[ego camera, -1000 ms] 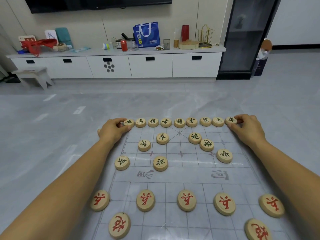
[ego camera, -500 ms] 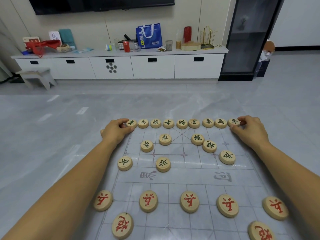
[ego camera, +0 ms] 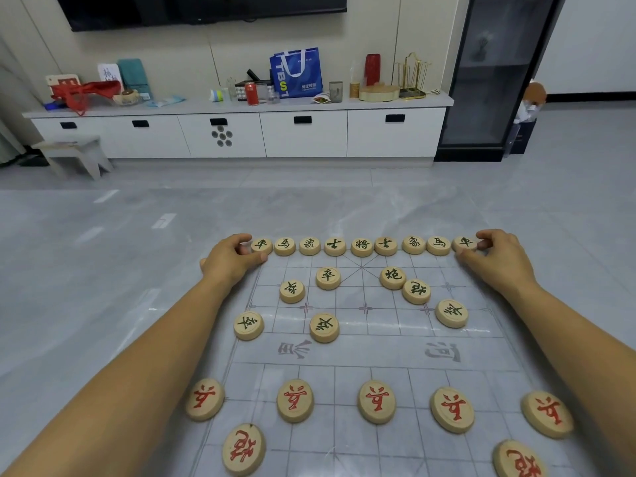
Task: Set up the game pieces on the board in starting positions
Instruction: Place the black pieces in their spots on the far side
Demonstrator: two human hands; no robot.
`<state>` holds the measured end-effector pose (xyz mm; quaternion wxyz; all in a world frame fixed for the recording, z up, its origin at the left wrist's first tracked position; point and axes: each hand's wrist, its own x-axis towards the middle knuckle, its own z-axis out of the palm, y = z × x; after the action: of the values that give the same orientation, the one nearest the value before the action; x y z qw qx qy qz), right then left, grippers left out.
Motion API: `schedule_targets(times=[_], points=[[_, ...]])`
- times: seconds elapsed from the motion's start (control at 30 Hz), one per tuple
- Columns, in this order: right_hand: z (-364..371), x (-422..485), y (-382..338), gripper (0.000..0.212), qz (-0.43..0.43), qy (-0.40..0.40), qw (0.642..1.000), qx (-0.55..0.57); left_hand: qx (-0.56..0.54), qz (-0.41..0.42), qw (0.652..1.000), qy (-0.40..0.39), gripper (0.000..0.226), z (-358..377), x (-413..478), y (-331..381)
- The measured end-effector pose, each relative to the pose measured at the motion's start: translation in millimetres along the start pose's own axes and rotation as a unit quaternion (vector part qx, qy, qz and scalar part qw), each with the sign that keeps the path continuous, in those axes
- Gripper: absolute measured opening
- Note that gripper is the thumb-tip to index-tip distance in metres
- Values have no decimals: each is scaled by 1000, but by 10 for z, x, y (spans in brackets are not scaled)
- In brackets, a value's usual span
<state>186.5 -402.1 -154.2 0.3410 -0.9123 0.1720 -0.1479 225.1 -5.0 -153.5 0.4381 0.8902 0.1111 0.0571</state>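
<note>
Nearest the camera, two red-lettered pieces [ego camera: 243,449] lie at the bottom edge of the board [ego camera: 361,352], a clear gridded sheet spread flat on the grey floor [ego camera: 103,270]. One sits at the lower left and the other at the lower right, cut off by the frame. Just beyond them, a row of five red pieces [ego camera: 377,401] runs across the board, evenly spaced, and the leftmost sits on the board's left edge. Past the central band with its grey lettering, seven dark-lettered pieces [ego camera: 324,327] lie scattered, off any regular line. Two of them on the right touch each other. Further on, a back row of nine dark-lettered pieces [ego camera: 362,246] stands along the far edge, close together, face up. The left hand [ego camera: 230,259] is at the row's left end, forefinger and thumb curled round the left end piece [ego camera: 262,245], pinching it on the board. The right hand [ego camera: 499,259] does the same with the right end piece [ego camera: 465,242]. Both forearms reach in from the lower corners. Beyond the board, a small stool [ego camera: 74,154] stands at the left before a long white cabinet [ego camera: 303,136] against the wall. Its top carries a red can [ego camera: 251,93], a blue bag [ego camera: 296,73] and other small items. A tall dark cupboard [ego camera: 495,74] stands at the cabinet's right end.
</note>
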Motion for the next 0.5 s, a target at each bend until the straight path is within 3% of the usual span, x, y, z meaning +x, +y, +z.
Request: schedule_targets(times=[0.23,0.4,0.5], points=[[-167,-54,-20,54,25,-59,983,169,-112,-15,992,-48,50,-216,-95,10],[-188,-251,-30,36,-50,9,997,56,-87,-30,990,-108,37,-420,-309,6],[-132,-444,-224,28,-101,-22,994,46,-28,-22,992,-122,29,-497,-454,38]])
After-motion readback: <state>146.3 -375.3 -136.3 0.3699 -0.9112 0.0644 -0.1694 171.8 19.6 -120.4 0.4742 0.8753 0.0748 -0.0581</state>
